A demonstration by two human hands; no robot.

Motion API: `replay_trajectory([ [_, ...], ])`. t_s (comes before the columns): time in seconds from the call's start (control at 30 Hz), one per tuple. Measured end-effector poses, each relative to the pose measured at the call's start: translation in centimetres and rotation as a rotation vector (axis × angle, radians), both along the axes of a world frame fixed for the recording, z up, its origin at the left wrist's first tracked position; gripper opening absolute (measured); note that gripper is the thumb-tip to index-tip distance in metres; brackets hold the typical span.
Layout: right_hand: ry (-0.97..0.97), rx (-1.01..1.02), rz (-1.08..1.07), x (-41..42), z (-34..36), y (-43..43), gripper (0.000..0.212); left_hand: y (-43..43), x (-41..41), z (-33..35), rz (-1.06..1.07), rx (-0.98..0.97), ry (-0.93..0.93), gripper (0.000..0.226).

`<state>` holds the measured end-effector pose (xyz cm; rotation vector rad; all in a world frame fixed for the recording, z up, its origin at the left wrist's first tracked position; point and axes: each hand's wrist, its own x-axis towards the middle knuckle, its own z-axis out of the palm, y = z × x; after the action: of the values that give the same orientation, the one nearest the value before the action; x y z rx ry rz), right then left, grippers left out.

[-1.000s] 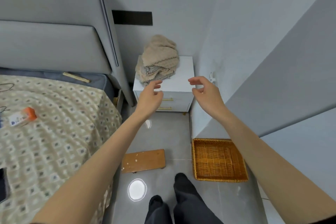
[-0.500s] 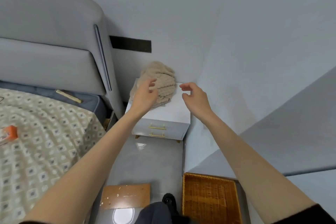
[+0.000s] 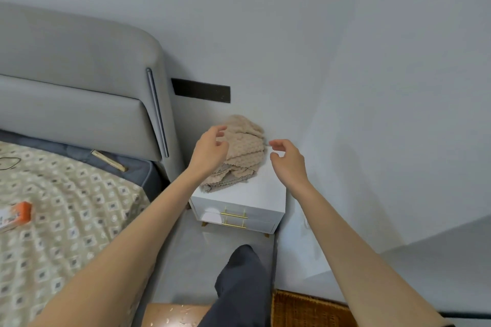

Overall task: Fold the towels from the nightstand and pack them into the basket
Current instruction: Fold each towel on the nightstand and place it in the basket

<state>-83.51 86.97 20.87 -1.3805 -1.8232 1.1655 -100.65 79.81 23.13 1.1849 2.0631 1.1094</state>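
Both hands closed in over the last second: left hand [image 3: 210, 152] is now at the left flank of the towels [image 3: 245, 154], right hand [image 3: 288, 160] just beside their right edge. Fingers on both are loosely curled and apart, nothing pinched yet; can't tell if the left touches cloth. Towels are still a crumpled heap at the back of the nightstand [image 3: 255, 194], against the wall. Basket [image 3: 305, 310] is on the floor, mostly cut off. My read: reach nearly done, grab next, no folding started.
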Motion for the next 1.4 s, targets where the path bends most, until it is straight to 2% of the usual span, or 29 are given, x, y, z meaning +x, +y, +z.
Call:
replay_trajectory([
  [0.4,-0.032,-0.037,-0.015,-6.8,-4.6,6.8,0.03,8.0,-8.1,-4.1,-0.123,-0.02,0.116,0.043],
  [0.57,-0.101,-0.076,-0.005,-13.2,-8.2,10.9,0.033,13.4,-14.2,-8.6,-0.236,-0.077,0.156,0.041],
  [0.77,-0.205,-0.028,-0.024,-18.9,-14.2,15.5,0.03,19.2,-18.4,-15.2,-0.358,-0.121,0.134,0.04],
  [0.9,-0.254,0.017,-0.037,-20.4,-20.3,18.7,0.028,22.8,-19.1,-21.1,-0.424,-0.127,0.231,0.041],
  [1.07,-0.296,0.137,-0.031,-20.6,-28.8,22.2,0.028,27.1,-19.1,-29.4,-0.448,-0.053,0.357,0.039],
  [1.27,-0.242,0.305,-0.078,-20.0,-36.3,25.1,0.026,29.6,-18.4,-38.8,-0.358,0.078,0.648,0.033],
  [1.4,-0.154,0.386,-0.131,-20.2,-38.9,25.8,0.025,30.4,-18.6,-41.6,-0.278,0.203,0.619,0.032],
])
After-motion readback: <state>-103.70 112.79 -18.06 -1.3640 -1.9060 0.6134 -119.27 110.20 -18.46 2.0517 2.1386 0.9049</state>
